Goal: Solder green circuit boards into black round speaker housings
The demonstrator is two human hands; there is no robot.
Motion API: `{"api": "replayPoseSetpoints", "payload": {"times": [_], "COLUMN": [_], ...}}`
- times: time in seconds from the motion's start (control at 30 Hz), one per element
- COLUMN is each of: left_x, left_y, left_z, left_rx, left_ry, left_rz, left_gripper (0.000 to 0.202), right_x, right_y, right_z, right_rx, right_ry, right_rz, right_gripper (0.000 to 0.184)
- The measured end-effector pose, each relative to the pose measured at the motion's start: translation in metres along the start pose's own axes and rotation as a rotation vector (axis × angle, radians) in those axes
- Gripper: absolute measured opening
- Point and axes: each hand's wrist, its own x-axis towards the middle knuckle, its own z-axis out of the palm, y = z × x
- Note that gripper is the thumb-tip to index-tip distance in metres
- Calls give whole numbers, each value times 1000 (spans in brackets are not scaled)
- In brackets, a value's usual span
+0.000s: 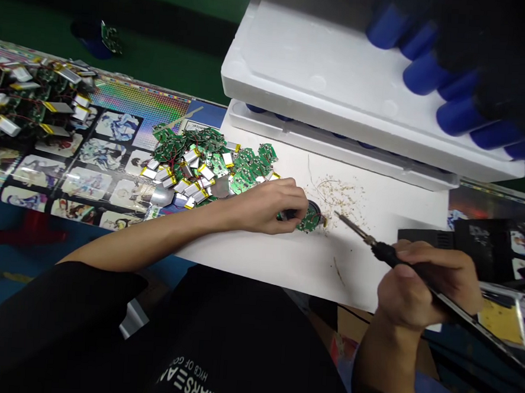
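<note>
My right hand (430,284) is wrapped round a soldering iron (388,251), whose tip points left, a short way from a round green circuit board (310,219). That board sits with a dark round rim behind it on the white work surface (259,255). At the board's left edge my left hand (284,207) is closed, fingers curled down onto it; a dark part shows between the fingers, and their tips are partly hidden. Beside the left wrist lies a heap of green circuit boards (246,166) and silver battery cells (192,189) with yellow ends.
White foam trays (295,98) holding blue cylinders (423,73) stand behind the work surface. Solder crumbs (347,196) are scattered near the iron's tip. Another pile of boards and batteries (32,99) lies far left. A black box (473,245) and yellow sponge (501,321) are at right.
</note>
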Motion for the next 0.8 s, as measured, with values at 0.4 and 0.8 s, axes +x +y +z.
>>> {"api": "replayPoseSetpoints", "payload": {"times": [0.4, 0.8], "left_x": [-1, 0], "left_y": [0, -7], "left_z": [0, 1], "left_rx": [18, -47], "left_ry": [10, 36], "left_rz": [7, 76], "left_gripper": [13, 8], "right_x": [-42, -36], "right_y": [-1, 21], "right_z": [26, 33], "right_rx": [-131, -277], "right_ry": [-194, -453], "right_rz": [132, 35], "right_gripper": [23, 54]}}
